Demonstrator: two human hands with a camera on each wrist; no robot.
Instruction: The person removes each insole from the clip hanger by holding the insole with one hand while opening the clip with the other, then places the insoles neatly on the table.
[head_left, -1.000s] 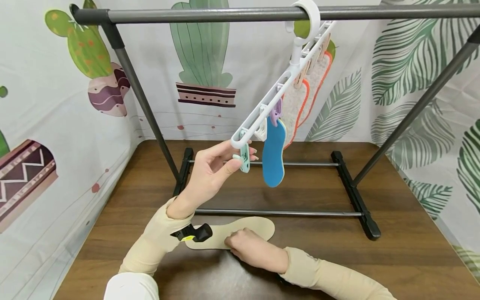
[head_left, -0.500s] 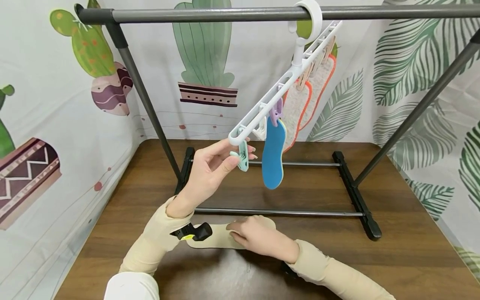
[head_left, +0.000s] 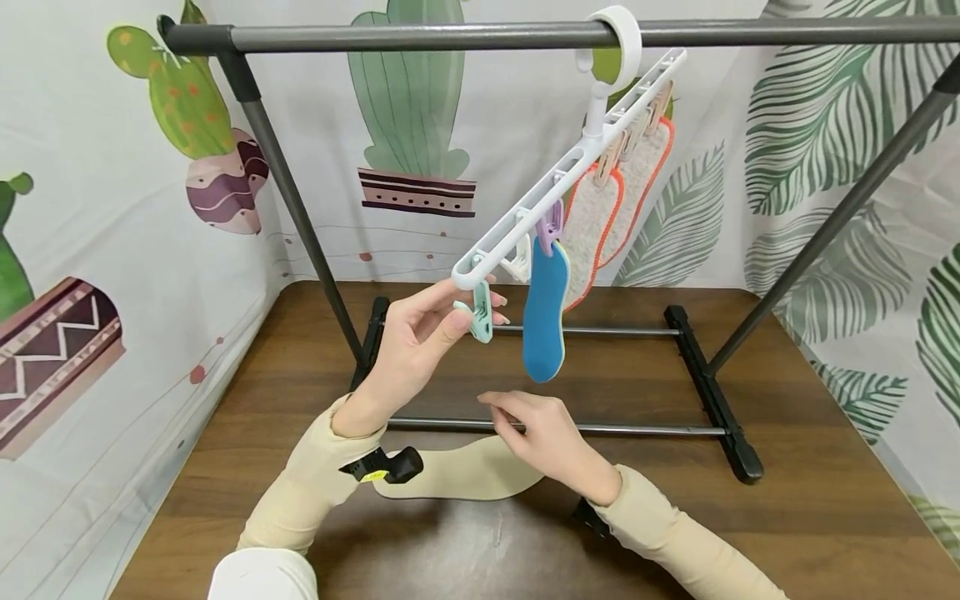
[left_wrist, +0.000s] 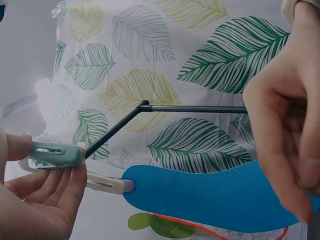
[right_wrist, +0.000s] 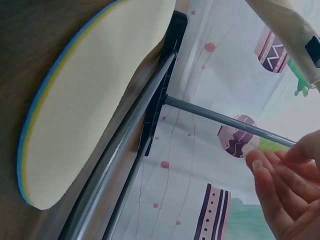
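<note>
My left hand (head_left: 420, 346) pinches a mint-green clothespin (head_left: 482, 313) between thumb and fingers, at the near end of a white clip hanger (head_left: 540, 200). From that hanger a blue insole (head_left: 545, 312) hangs in a purple clothespin (head_left: 551, 223). My right hand (head_left: 551, 442), fingers loosely bent and holding nothing visible, is raised over the right end of a cream insole (head_left: 457, 473) lying on the table. In the right wrist view the cream insole (right_wrist: 95, 95) shows a blue and yellow edge. The left wrist view shows the green clothespin (left_wrist: 57, 153) in my left fingers.
A dark metal rack stands on the wooden table (head_left: 810, 500); its top bar (head_left: 420, 37) carries the hanger's hook (head_left: 630, 50). A low crossbar (head_left: 645, 430) runs behind the cream insole. Grey insoles with orange edges (head_left: 592, 217) hang farther back on the hanger.
My right hand has lifted off the cream insole and moved up and to the right. My left hand still pinches the green clothespin, which has shifted slightly left with the hanger's near end.
</note>
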